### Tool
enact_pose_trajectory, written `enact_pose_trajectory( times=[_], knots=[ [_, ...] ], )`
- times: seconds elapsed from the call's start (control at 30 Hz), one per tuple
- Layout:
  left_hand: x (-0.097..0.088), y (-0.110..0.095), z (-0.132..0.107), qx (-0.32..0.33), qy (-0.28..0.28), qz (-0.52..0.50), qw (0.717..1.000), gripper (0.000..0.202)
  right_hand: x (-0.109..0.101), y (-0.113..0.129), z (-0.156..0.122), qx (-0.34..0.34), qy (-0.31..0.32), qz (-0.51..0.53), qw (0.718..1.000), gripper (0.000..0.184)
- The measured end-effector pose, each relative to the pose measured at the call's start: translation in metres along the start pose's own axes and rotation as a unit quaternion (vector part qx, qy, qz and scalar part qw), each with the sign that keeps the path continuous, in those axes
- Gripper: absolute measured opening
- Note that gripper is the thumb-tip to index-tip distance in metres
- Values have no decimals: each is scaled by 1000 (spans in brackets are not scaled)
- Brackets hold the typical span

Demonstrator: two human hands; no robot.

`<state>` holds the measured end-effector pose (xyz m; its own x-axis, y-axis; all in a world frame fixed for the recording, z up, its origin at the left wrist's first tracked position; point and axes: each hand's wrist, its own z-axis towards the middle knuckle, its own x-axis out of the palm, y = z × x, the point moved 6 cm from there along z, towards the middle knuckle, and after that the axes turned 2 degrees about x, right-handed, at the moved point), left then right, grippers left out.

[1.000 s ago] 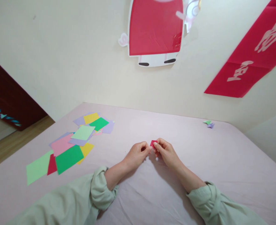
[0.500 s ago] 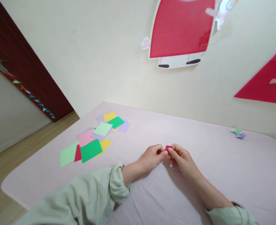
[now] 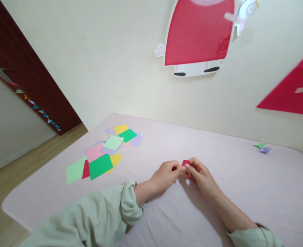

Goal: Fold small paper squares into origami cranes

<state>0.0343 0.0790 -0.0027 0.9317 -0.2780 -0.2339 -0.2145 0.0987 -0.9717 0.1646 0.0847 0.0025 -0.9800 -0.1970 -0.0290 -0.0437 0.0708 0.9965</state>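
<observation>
Pinching a small, straight-edged crimson paper (image 3: 185, 162) between fingers of the right hand (image 3: 203, 177), below and right of the frame's centre. Met at its lower left by close-set fingers of the left hand (image 3: 166, 175), too hidden to tell whether gripping.

Bench (image 3: 164, 140) cover pale pinkish lilac, plain. Small paper (image 3: 185, 162): crimson, unpatterned. Toward the bench's left edge, plain flat sheets: deep green sheet (image 3: 100, 167), pale green sheet (image 3: 74, 171), red sheet (image 3: 85, 169), pink sheet (image 3: 95, 152), yellow sheet (image 3: 115, 160); farther toward the far left corner, lilac sheet (image 3: 137, 140). Near the far right corner, light green folded piece (image 3: 260, 145) and purple folded piece (image 3: 265, 150). Wearer's left sleeve (image 3: 89, 212) and right sleeve (image 3: 254, 236): plain sage. Beyond the far edge, cream wall (image 3: 115, 79); red wall figure (image 3: 197, 34), white-bordered, black feet; red banner (image 3: 292, 85), pale markings.
</observation>
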Motion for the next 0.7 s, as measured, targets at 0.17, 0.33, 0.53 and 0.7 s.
enact_pose_trajectory(
  times=[0.17, 0.33, 0.53, 0.7],
  knots=[
    [0, 1, 0, -2, 6, 22, 1000, 45, 0, 1, 2, -3, 5, 4, 1000, 35],
    [-8, -9, 1, 34, -46, 22, 998, 31, 3, 4, 2, -17, 25, -33, 999, 38],
    [-8, -13, 3, 49, -34, -37, 998, 9, 9, 2, -2, -3, 52, -88, 995, 38],
    [-9, -10, 5, 50, -41, -46, 997, 8, 6, 4, -2, -15, 36, -84, 996, 30]
  ],
)
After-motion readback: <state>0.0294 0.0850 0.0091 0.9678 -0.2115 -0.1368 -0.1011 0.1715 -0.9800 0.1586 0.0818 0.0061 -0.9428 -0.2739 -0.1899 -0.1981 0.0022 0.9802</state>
